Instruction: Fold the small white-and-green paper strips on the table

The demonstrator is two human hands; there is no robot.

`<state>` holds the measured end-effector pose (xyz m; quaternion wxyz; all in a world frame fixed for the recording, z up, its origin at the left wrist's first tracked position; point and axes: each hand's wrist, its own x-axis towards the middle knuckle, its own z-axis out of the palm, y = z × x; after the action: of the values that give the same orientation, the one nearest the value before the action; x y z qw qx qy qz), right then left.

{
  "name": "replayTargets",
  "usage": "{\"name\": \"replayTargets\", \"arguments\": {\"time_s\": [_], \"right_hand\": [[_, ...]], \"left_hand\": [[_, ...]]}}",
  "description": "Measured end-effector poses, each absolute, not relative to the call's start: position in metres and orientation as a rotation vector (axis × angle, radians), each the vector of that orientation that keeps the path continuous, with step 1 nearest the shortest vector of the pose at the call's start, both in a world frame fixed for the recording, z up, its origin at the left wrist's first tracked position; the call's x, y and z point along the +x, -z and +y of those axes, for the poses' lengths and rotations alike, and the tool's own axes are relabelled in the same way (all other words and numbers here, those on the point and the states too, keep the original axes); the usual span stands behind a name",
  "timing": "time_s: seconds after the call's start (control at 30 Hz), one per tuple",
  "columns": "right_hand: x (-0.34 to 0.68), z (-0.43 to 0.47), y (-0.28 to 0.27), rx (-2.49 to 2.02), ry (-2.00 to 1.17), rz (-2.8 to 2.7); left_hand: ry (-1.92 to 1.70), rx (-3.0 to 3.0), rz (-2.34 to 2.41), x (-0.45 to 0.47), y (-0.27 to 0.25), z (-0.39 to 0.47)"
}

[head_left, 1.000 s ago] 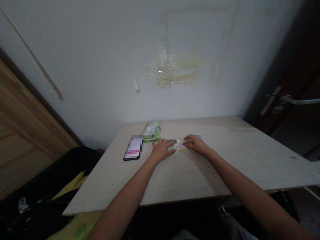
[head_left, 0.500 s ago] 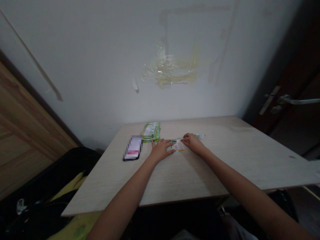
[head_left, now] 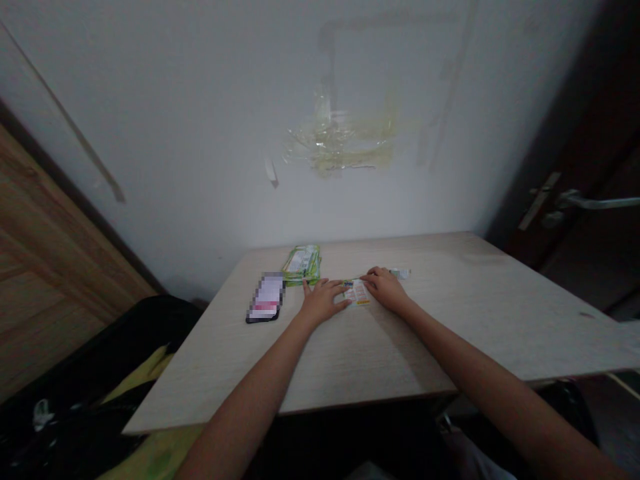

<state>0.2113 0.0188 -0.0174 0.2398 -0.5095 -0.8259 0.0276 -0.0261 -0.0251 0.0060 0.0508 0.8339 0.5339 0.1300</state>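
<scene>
On the table lies a small flat printed packet (head_left: 357,293), white with pinkish print, a yellow strip along its near edge and a bit of green at the far edge. My left hand (head_left: 321,300) rests on its left side, fingers spread and flat, thumb apart. Over its right edge lies my right hand (head_left: 385,288), fingers stretched out and bent a little, the tips touching the packet. Just beyond the right hand, partly hidden by it, is a small whitish wrapper piece (head_left: 401,273).
A pile of green and white packets (head_left: 302,262) sits behind my left hand. Left of that hand lies a phone (head_left: 267,297) with a blurred screen. The pale table (head_left: 225,373) meets a wall (head_left: 210,133) with tape remnants. A dark door with a handle (head_left: 595,201) stands at the right.
The fingers of my right hand have flattened down at the packet's right edge, where they were more pinched before. My left hand stays in place.
</scene>
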Motion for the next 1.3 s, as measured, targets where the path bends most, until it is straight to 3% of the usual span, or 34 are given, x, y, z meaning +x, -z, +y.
{"name": "replayTargets", "arguments": {"time_s": [1.3], "right_hand": [[0.238,0.017,0.016,-1.208,-0.441,-2.390]], "left_hand": [[-0.427,2.570,1.615,-0.029,0.002,-0.023]]}}
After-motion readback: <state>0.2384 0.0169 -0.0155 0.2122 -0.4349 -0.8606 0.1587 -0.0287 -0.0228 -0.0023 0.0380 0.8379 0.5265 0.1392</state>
